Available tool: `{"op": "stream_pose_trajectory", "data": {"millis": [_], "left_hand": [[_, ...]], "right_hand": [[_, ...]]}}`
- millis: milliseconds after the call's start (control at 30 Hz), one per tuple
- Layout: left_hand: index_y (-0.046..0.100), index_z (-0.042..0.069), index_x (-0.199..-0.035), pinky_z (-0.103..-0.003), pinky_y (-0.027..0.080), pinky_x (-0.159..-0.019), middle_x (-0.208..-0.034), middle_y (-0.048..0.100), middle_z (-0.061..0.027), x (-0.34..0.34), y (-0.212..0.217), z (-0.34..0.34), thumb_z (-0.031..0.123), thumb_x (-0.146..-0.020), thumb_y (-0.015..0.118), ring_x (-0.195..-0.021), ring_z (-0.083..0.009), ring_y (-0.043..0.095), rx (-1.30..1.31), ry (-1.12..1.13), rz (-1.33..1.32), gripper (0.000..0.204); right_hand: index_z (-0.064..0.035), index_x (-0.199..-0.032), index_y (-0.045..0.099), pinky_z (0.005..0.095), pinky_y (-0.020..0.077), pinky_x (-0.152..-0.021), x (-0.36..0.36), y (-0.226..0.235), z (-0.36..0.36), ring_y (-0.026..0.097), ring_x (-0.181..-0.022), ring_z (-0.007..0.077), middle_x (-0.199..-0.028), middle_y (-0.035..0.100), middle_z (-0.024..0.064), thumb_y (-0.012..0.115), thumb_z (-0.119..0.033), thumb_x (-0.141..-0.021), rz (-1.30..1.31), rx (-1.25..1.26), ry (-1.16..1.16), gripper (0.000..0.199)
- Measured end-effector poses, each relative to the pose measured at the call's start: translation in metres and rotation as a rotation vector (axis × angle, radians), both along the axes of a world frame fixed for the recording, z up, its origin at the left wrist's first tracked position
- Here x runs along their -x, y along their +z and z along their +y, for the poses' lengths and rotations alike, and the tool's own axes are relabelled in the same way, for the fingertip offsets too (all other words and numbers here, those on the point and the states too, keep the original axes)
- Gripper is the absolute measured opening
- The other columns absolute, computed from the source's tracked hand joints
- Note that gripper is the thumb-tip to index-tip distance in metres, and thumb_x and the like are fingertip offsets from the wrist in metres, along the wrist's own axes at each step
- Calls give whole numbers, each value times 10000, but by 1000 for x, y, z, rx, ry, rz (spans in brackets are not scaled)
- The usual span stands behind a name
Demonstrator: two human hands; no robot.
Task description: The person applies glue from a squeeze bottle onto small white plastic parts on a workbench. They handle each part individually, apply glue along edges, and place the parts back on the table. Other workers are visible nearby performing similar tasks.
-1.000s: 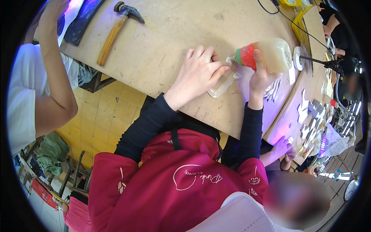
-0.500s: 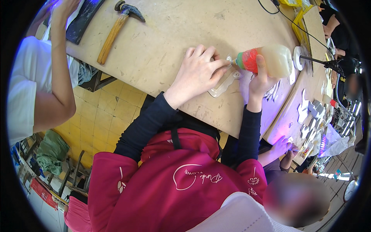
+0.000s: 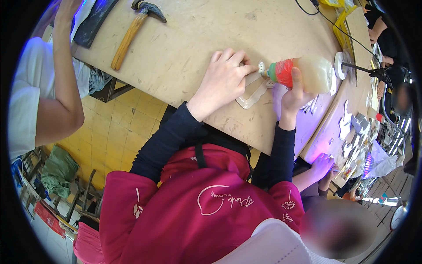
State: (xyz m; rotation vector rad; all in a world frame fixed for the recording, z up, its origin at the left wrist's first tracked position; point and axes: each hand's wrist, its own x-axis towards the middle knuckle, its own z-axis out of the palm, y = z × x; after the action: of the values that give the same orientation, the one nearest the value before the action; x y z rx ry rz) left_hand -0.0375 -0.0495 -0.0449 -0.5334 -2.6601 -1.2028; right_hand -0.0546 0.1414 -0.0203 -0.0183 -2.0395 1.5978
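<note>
Your left hand [image 3: 225, 77] lies flat, fingers spread, pressing the pale cutout piece [image 3: 255, 91] near the workbench's [image 3: 184, 48] near edge. Your right hand [image 3: 293, 94] grips the glue bottle [image 3: 305, 73], nozzle touching the piece. A hammer [image 3: 134, 30] lies toward the far-left corner.

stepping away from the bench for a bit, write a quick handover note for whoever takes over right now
Left hand: flat on the pale flat cut-out piece, pinning it to the wooden table.
Right hand: gripping the glue bottle on its side, nozzle pointing at the piece's top end, beside the left fingertips.
Done: piece pinned, bottle brought to it; whether any glue is laid, cannot tell.
Left: judging by the pose, gluing the piece.
Nearby: hammer at the table's far left, untouched; another person's arm at the left edge.
</note>
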Motion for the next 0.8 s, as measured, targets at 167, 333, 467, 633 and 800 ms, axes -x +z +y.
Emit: {"op": "stream_pose_trajectory", "data": {"millis": [167,333,467,633,800], "left_hand": [[771,140,-1037,-361,395,-893,-982,616,-7,0,1,-1,15,-786,559,-959,-217,547,-8,-2,-15,351],[771,119,-1008,-364,404,-901,-971,618,-20,0,1,-1,23,-786,580,-977,-223,549,-26,-4,-12,308],[769,106,-997,-368,411,-908,-967,620,-29,0,1,0,31,-790,590,-988,-227,551,-33,-3,-12,284],[768,102,-997,-366,413,-910,-966,622,-33,0,1,0,38,-791,594,-985,-229,553,-16,-4,-10,277],[769,104,-995,-366,415,-911,-964,622,-32,0,1,-1,41,-790,596,-983,-228,554,-15,0,-8,276]], "right_hand": [[18,-1137,610,297,551,-746,-5,-2,0,655,-908,175,-1029,666,84,770,-151,-873,-25,-57,42,352],[10,-1078,626,292,556,-699,-4,-1,2,655,-842,165,-967,665,77,754,-198,-893,-94,401,-31,306],[-15,-1116,602,294,565,-642,1,-1,8,654,-761,155,-951,662,65,755,-215,-890,-55,251,-68,338],[2,-1095,615,291,567,-661,-3,-7,6,659,-796,153,-962,672,84,765,-173,-886,-53,81,-62,311],[24,-1070,660,338,527,-865,-7,-7,1,669,-908,201,-1015,705,95,804,-104,-840,3,55,-57,299]]}}
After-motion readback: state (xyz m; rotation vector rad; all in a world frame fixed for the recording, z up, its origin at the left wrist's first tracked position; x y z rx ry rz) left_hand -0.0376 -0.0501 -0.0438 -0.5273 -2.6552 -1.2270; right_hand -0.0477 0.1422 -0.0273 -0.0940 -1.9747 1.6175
